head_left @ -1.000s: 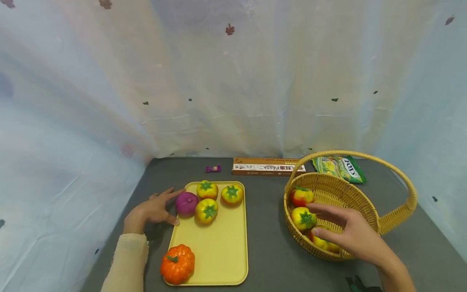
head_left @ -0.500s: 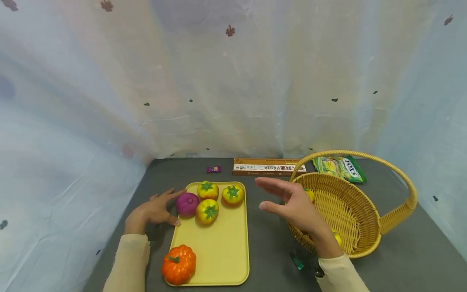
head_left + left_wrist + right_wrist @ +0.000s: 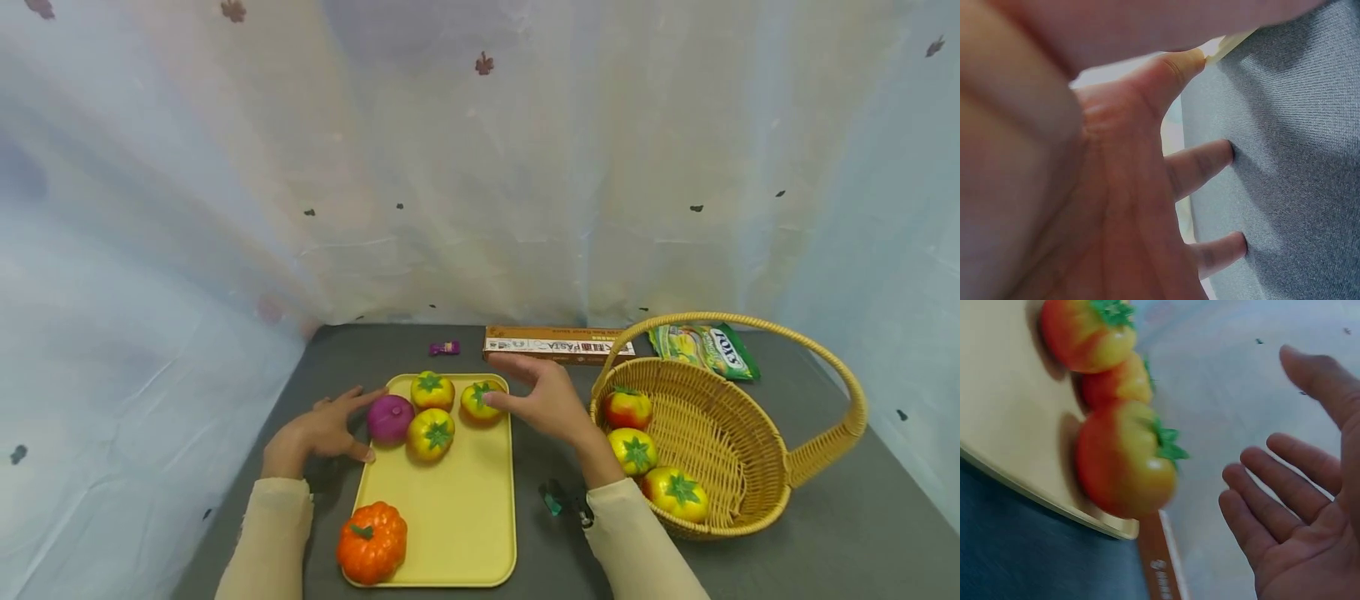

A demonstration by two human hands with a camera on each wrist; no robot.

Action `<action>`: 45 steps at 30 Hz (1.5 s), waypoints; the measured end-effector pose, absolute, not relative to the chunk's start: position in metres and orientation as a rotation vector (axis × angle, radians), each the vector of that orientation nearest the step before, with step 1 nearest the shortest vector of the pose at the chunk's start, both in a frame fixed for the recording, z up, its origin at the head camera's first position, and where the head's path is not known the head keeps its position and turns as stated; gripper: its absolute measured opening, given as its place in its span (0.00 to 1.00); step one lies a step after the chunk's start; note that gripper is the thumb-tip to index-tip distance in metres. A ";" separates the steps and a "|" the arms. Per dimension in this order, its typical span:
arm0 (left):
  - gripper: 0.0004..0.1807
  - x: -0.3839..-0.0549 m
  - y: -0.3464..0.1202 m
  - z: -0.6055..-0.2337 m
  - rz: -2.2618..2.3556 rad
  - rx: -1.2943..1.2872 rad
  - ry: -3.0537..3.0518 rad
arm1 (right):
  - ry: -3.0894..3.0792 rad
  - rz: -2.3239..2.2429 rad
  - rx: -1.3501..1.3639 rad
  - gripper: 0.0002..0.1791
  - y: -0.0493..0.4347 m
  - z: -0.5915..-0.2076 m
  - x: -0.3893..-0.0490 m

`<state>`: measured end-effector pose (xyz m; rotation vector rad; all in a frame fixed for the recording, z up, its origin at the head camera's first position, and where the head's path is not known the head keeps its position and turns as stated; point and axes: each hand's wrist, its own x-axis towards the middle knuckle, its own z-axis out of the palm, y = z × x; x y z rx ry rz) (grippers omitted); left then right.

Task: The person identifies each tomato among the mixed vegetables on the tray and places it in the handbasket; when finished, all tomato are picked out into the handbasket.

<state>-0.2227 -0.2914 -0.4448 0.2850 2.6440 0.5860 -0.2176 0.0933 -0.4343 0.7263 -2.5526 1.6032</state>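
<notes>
we count six tomatoes [image 3: 431, 435], three on one tray [image 3: 457, 508], three in one basket [image 3: 705, 408], one orange pumpkin [image 3: 372, 546], one purple vegetable [image 3: 390, 419], one pasta box [image 3: 558, 343], one green bag [image 3: 703, 350], one small purple packet [image 3: 444, 347], one left hand [image 3: 322, 429], one right hand [image 3: 551, 402]

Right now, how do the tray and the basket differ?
The tray is smooth and shallow; the basket is woven and deeper. The basket has a tall arched handle; the tray has none. The tray also bears a pumpkin and a purple vegetable; the basket shows neither. Both hold three fruits with green tops.
</notes>
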 end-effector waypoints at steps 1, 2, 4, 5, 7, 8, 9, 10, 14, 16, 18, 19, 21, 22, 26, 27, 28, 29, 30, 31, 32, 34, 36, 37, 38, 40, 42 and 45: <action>0.59 -0.223 -0.291 -0.444 0.584 0.281 2.645 | -2.572 1.591 0.702 0.34 0.090 -0.438 -0.220; 0.59 -0.223 -0.290 -0.443 0.583 0.279 2.645 | -2.587 1.582 0.685 0.34 0.088 -0.442 -0.221; 0.59 -0.223 -0.290 -0.442 0.577 0.282 2.645 | -2.613 1.566 0.645 0.34 0.083 -0.450 -0.224; 0.59 -0.223 -0.290 -0.442 0.574 0.283 2.643 | -2.624 1.558 0.624 0.34 0.081 -0.455 -0.225; 0.60 -0.223 -0.290 -0.443 0.573 0.286 2.641 | -2.651 1.545 0.576 0.33 0.078 -0.463 -0.227; 0.60 -0.223 -0.290 -0.443 0.572 0.289 2.640 | -2.662 1.544 0.562 0.33 0.078 -0.467 -0.227; 0.60 -0.223 -0.290 -0.443 0.573 0.290 2.639 | -2.674 1.542 0.547 0.32 0.077 -0.471 -0.227; 0.60 -0.222 -0.290 -0.444 0.574 0.291 2.639 | -2.683 1.539 0.539 0.32 0.077 -0.475 -0.228; 0.59 -0.221 -0.289 -0.444 0.576 0.298 2.642 | -2.694 1.546 0.520 0.31 0.078 -0.486 -0.226; 0.59 -0.221 -0.288 -0.443 0.575 0.301 2.643 | -2.682 1.554 0.518 0.31 0.078 -0.487 -0.224; 0.59 -0.221 -0.288 -0.444 0.573 0.303 2.644 | -2.663 1.577 0.516 0.32 0.079 -0.484 -0.219; 0.59 -0.221 -0.288 -0.444 0.571 0.303 2.644 | -2.658 1.589 0.514 0.32 0.080 -0.481 -0.216; 0.60 -0.221 -0.288 -0.445 0.572 0.300 2.643 | -2.653 1.608 0.517 0.32 0.081 -0.473 -0.208; 0.60 -0.221 -0.289 -0.445 0.572 0.300 2.642 | -2.649 1.617 0.525 0.33 0.082 -0.468 -0.203; 0.60 -0.222 -0.290 -0.447 0.576 0.298 2.639 | -2.624 1.639 0.624 0.33 0.093 -0.441 -0.179; 0.60 -0.223 -0.290 -0.448 0.580 0.294 2.638 | -2.612 1.643 0.657 0.32 0.097 -0.433 -0.173; 0.60 -0.223 -0.291 -0.448 0.581 0.295 2.638 | -2.600 1.643 0.690 0.32 0.103 -0.426 -0.166; 0.60 -0.223 -0.291 -0.449 0.581 0.294 2.638 | -2.588 1.650 0.719 0.32 0.111 -0.419 -0.161; 0.60 -0.223 -0.291 -0.449 0.580 0.295 2.639 | -2.579 1.656 0.747 0.32 0.119 -0.413 -0.155; 0.60 -0.224 -0.290 -0.449 0.578 0.295 2.639 | -2.570 1.653 0.775 0.31 0.129 -0.407 -0.149; 0.60 -0.224 -0.290 -0.449 0.582 0.290 2.637 | -2.564 1.649 0.803 0.31 0.140 -0.402 -0.144; 0.60 -0.224 -0.290 -0.449 0.584 0.288 2.636 | -2.564 1.632 0.843 0.29 0.165 -0.393 -0.134; 0.60 -0.224 -0.290 -0.447 0.585 0.288 2.635 | -2.570 1.604 0.856 0.29 0.192 -0.386 -0.123; 0.60 -0.224 -0.290 -0.446 0.583 0.289 2.636 | -2.576 1.576 0.853 0.29 0.206 -0.383 -0.119; 0.60 -0.224 -0.290 -0.446 0.587 0.288 2.635 | -2.592 1.549 0.840 0.29 0.219 -0.380 -0.114; 0.60 -0.225 -0.291 -0.445 0.586 0.291 2.634 | -2.648 1.461 0.760 0.29 0.244 -0.375 -0.105; 0.60 -0.225 -0.292 -0.446 0.582 0.294 2.634 | -2.730 1.332 0.640 0.29 0.268 -0.373 -0.098; 0.60 -0.226 -0.293 -0.447 0.577 0.300 2.633 | -2.897 1.109 0.441 0.28 0.299 -0.372 -0.089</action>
